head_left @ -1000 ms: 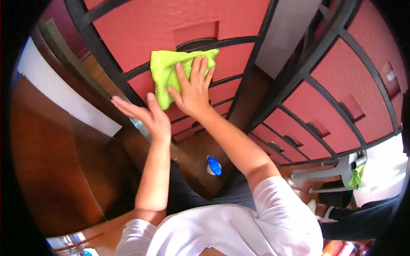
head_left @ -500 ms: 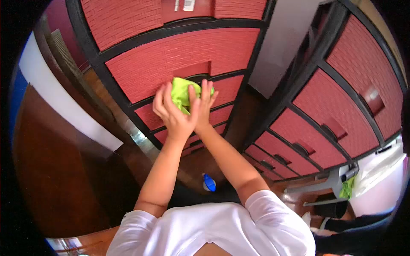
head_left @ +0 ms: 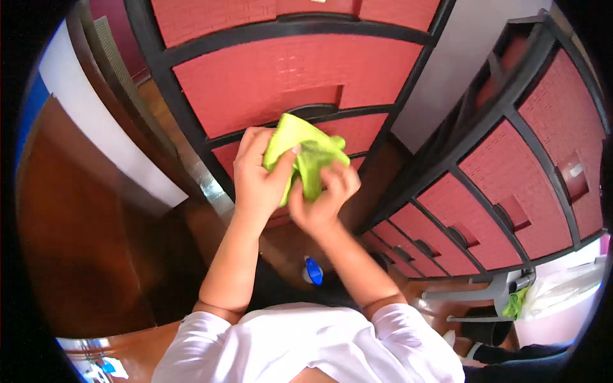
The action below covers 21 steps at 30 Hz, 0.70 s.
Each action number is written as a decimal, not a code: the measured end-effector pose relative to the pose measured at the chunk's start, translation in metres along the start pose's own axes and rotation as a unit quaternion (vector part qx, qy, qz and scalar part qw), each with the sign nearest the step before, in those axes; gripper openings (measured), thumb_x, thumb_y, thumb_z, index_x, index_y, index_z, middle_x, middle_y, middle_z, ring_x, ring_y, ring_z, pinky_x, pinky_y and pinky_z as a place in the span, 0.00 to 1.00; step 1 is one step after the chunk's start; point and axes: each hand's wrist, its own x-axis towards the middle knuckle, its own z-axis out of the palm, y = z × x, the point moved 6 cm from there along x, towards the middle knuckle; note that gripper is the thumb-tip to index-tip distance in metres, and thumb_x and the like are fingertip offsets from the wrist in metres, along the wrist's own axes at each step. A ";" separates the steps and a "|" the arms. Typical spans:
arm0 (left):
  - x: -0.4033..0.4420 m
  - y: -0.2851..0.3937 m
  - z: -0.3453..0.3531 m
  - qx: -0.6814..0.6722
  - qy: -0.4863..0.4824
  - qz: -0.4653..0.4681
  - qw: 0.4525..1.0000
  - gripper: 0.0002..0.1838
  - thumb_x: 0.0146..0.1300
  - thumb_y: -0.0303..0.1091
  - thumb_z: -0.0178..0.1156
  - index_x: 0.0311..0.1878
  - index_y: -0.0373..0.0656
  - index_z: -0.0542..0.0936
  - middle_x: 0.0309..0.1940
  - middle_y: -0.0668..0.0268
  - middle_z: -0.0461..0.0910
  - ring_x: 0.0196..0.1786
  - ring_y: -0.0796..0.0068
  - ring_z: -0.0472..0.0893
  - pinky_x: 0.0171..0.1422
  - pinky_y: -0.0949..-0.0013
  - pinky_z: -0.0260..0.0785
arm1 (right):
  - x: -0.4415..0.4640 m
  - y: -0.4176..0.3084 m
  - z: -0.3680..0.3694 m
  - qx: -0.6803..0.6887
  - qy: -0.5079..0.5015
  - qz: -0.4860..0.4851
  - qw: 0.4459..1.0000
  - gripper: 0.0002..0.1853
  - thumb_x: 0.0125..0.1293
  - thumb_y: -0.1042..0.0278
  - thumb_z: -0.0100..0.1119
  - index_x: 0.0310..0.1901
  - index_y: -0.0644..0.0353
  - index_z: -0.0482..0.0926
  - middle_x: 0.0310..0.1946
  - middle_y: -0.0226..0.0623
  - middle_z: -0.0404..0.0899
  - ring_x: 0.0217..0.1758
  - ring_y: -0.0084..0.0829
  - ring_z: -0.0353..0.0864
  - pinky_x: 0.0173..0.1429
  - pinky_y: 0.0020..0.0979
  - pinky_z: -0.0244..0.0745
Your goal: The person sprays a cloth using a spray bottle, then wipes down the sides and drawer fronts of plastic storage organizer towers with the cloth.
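Note:
Between both hands a crumpled yellow-green cloth (head_left: 313,153) is held up before a red drawer unit (head_left: 294,76) with a black frame. My left hand (head_left: 258,172) grips its left side, thumb across the front. My right hand (head_left: 325,195), slightly blurred, has its fingers curled on the cloth's lower right part. The cloth hides part of the drawers behind it. Below the hands, a blue and white object (head_left: 313,271) is on the floor.
A second red drawer unit (head_left: 491,210) slants along the right. A white panel (head_left: 108,127) and dark brown surface (head_left: 83,223) lie left. At lower right are a grey stand (head_left: 466,295), another green cloth (head_left: 515,303) and a person's dark-clothed leg (head_left: 530,353).
The right hand has come off the drawer front with the cloth, and the left hand has joined it. Since the middle frame the cloth has opened out somewhat. The view has shifted.

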 end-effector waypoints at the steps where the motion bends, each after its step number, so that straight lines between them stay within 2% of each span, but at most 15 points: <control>1: 0.004 0.023 -0.001 0.021 -0.015 0.041 0.999 0.10 0.52 0.21 0.61 0.39 0.35 0.77 0.34 0.60 0.75 0.38 0.64 0.78 0.42 0.68 0.70 | 0.004 -0.018 -0.003 0.000 -0.056 0.015 0.998 0.34 0.43 0.72 0.63 0.57 0.64 0.66 0.55 0.53 0.62 0.56 0.49 0.62 0.58 0.44 0.56; 2: 0.006 0.045 0.000 0.043 -0.031 0.082 0.995 0.10 0.52 0.20 0.60 0.39 0.34 0.76 0.34 0.61 0.74 0.38 0.66 0.78 0.42 0.69 0.69 | 0.015 -0.035 -0.009 -0.002 -0.113 0.033 0.993 0.31 0.45 0.76 0.60 0.55 0.67 0.67 0.55 0.55 0.61 0.56 0.49 0.62 0.58 0.42 0.57; 3: 0.010 0.059 0.002 0.070 -0.062 0.087 0.992 0.10 0.51 0.20 0.60 0.39 0.35 0.77 0.33 0.58 0.74 0.37 0.59 0.78 0.43 0.65 0.70 | 0.027 -0.041 -0.017 -0.003 -0.132 0.061 0.989 0.28 0.47 0.76 0.59 0.55 0.68 0.68 0.54 0.55 0.61 0.55 0.49 0.62 0.57 0.42 0.57; 6: 0.027 0.066 0.005 0.208 -0.165 0.084 0.960 0.12 0.51 0.23 0.59 0.41 0.38 0.77 0.35 0.58 0.75 0.39 0.54 0.77 0.41 0.58 0.71 | 0.044 -0.038 -0.048 -0.023 -0.155 0.146 0.977 0.22 0.53 0.77 0.53 0.53 0.70 0.72 0.54 0.54 0.62 0.53 0.44 0.63 0.58 0.41 0.58; 7: 0.031 0.065 0.008 0.213 -0.207 0.055 0.953 0.12 0.52 0.23 0.58 0.42 0.38 0.78 0.36 0.57 0.75 0.41 0.53 0.77 0.44 0.56 0.70 | 0.044 -0.033 -0.049 0.018 -0.181 0.144 0.973 0.27 0.53 0.75 0.55 0.57 0.71 0.68 0.57 0.58 0.60 0.56 0.48 0.61 0.59 0.43 0.57; 8: 0.028 0.073 0.012 0.158 -0.223 0.085 0.958 0.13 0.51 0.22 0.57 0.42 0.37 0.77 0.37 0.56 0.75 0.42 0.52 0.77 0.46 0.57 0.70 | 0.042 -0.027 -0.046 0.057 -0.207 0.142 0.966 0.31 0.52 0.73 0.56 0.60 0.71 0.65 0.59 0.62 0.58 0.59 0.52 0.59 0.60 0.45 0.57; 10: 0.018 0.091 0.025 0.045 -0.254 0.145 0.955 0.13 0.51 0.20 0.57 0.43 0.36 0.76 0.39 0.54 0.75 0.45 0.51 0.76 0.49 0.58 0.68 | 0.044 -0.021 -0.025 0.049 -0.194 0.118 0.973 0.35 0.55 0.71 0.54 0.65 0.71 0.55 0.61 0.64 0.53 0.63 0.59 0.54 0.66 0.50 0.50; 11: 0.011 0.101 0.032 0.003 -0.259 0.176 0.950 0.17 0.49 0.19 0.56 0.45 0.37 0.75 0.43 0.54 0.74 0.49 0.51 0.75 0.53 0.60 0.67 | 0.036 -0.005 -0.008 0.080 -0.232 0.118 0.962 0.39 0.58 0.66 0.54 0.67 0.71 0.47 0.63 0.65 0.49 0.68 0.63 0.47 0.70 0.53 0.42; 13: 0.010 0.108 0.042 -0.004 -0.254 0.218 0.942 0.22 0.51 0.20 0.56 0.52 0.39 0.74 0.49 0.53 0.73 0.55 0.50 0.72 0.59 0.59 0.64 | 0.047 0.024 0.008 0.126 -0.185 0.206 0.953 0.38 0.59 0.60 0.57 0.65 0.70 0.51 0.64 0.63 0.50 0.68 0.60 0.48 0.69 0.53 0.43; 14: 0.014 0.112 0.045 -0.015 -0.252 0.234 0.939 0.23 0.53 0.22 0.56 0.55 0.41 0.73 0.52 0.54 0.73 0.58 0.50 0.71 0.63 0.57 0.62 | 0.064 0.034 0.005 0.099 -0.123 0.175 0.972 0.39 0.60 0.59 0.56 0.66 0.69 0.49 0.64 0.62 0.50 0.68 0.59 0.48 0.70 0.53 0.42; 15: 0.022 0.118 0.043 0.006 -0.202 0.262 0.944 0.24 0.54 0.24 0.56 0.57 0.42 0.71 0.55 0.54 0.71 0.61 0.50 0.69 0.66 0.55 0.58 | 0.087 0.037 0.001 0.072 -0.059 0.142 0.985 0.40 0.61 0.58 0.55 0.66 0.69 0.47 0.64 0.61 0.49 0.69 0.59 0.48 0.71 0.53 0.41; 17: 0.038 0.128 0.041 0.046 -0.104 0.316 0.942 0.26 0.57 0.29 0.56 0.62 0.43 0.69 0.60 0.55 0.69 0.65 0.50 0.66 0.70 0.50 0.51 | 0.134 0.032 -0.011 0.124 0.063 0.136 0.981 0.40 0.61 0.56 0.54 0.67 0.69 0.46 0.65 0.60 0.49 0.69 0.58 0.47 0.71 0.54 0.40; 18: 0.049 0.125 0.046 0.035 -0.095 0.323 0.941 0.28 0.61 0.35 0.56 0.65 0.43 0.66 0.65 0.56 0.65 0.68 0.52 0.62 0.73 0.47 0.44 | 0.156 0.029 -0.016 0.147 0.123 0.127 0.973 0.41 0.61 0.55 0.54 0.67 0.70 0.46 0.65 0.60 0.48 0.69 0.58 0.47 0.71 0.54 0.40; 20: 0.071 0.132 0.045 -0.006 -0.011 0.352 0.936 0.29 0.62 0.38 0.55 0.66 0.41 0.64 0.65 0.55 0.63 0.69 0.53 0.61 0.73 0.49 0.44 | 0.209 0.041 -0.001 -0.026 0.190 0.005 0.981 0.43 0.58 0.54 0.55 0.67 0.72 0.46 0.68 0.62 0.44 0.71 0.60 0.45 0.69 0.59 0.41; 21: 0.082 0.135 0.040 0.012 0.029 0.380 0.924 0.30 0.64 0.40 0.54 0.67 0.40 0.62 0.66 0.53 0.62 0.70 0.52 0.59 0.73 0.51 0.42 | 0.241 0.041 0.000 -0.076 0.188 0.003 0.979 0.41 0.57 0.55 0.56 0.67 0.68 0.50 0.69 0.59 0.45 0.71 0.59 0.44 0.69 0.59 0.42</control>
